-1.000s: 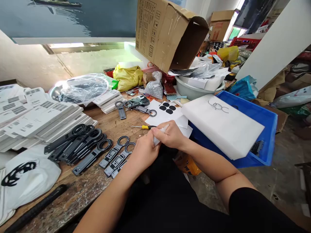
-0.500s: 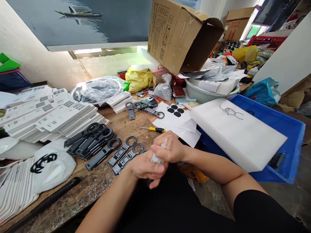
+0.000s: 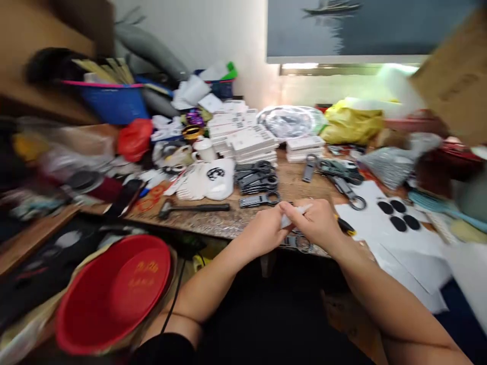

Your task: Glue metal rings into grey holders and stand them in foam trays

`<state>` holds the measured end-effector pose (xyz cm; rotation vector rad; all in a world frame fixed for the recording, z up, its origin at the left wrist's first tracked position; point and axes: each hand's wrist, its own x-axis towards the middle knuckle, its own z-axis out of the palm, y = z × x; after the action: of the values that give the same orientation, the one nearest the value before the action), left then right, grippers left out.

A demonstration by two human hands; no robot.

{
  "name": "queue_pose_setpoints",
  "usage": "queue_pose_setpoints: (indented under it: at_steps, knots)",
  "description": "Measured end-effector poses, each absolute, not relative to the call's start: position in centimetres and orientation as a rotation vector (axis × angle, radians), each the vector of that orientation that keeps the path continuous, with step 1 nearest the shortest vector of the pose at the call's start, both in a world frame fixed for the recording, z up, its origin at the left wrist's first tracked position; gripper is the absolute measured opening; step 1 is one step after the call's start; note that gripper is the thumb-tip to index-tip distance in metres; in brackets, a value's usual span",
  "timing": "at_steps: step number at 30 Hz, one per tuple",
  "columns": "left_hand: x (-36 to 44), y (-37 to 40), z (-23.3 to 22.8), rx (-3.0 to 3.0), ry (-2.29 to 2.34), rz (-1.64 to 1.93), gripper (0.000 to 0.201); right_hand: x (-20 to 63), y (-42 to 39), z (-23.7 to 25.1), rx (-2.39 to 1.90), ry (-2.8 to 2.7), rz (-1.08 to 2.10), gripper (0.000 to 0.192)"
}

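Observation:
Over the bench's front edge, my left hand (image 3: 266, 229) and my right hand (image 3: 318, 223) are closed together around a crumpled white wad (image 3: 285, 221), perhaps tissue or thin plastic. Most of it is hidden by the fingers. Below and behind the hands lie grey ring-ended parts (image 3: 300, 242), partly covered. A pile of dark ring-ended parts (image 3: 256, 177) is just left of the hands. To the right, a yellow and black screwdriver handle (image 3: 345, 226) shows beside my right wrist.
White flat boxes (image 3: 253, 142) are stacked at the back. A hammer (image 3: 194, 207) lies along the front edge, above a red basin (image 3: 133, 274). Black ovals (image 3: 398, 223) rest on white paper at right, near a yellow bag (image 3: 350, 121). A cardboard box (image 3: 452, 81) stands upper right.
The view has swung left, bringing the red basin, hammer and blue basket into sight. Both hands still grip the white wad; their wrists have turned and the hands sit more side by side.

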<state>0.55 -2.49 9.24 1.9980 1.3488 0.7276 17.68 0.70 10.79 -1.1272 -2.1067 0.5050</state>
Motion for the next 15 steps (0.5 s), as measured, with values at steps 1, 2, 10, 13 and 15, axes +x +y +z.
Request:
queue_pose_setpoints:
  at_steps: [1,2,10,13,15]
  knots:
    - [-0.3,-3.1,9.3,1.996,1.406,0.738,0.018,16.6,0.9,10.8,-1.064,-2.136,0.509,0.064]
    - [-1.2,-3.7,9.4,1.984,1.427,0.752,0.020,15.7,1.0,10.9,-0.981,-2.171,0.527,0.061]
    - [-7.8,-8.2,9.7,1.545,0.981,0.636,0.048,9.4,0.5,12.1,-0.141,-2.420,0.707,0.055]
    - [-9.4,-9.4,9.1,1.361,0.793,0.529,0.064,7.6,0.1,12.7,0.111,-2.481,0.774,0.058]
    - [-9.8,-10.0,8.8,1.354,0.844,0.601,0.064,6.8,-0.1,13.0,0.073,-2.514,0.759,0.060]
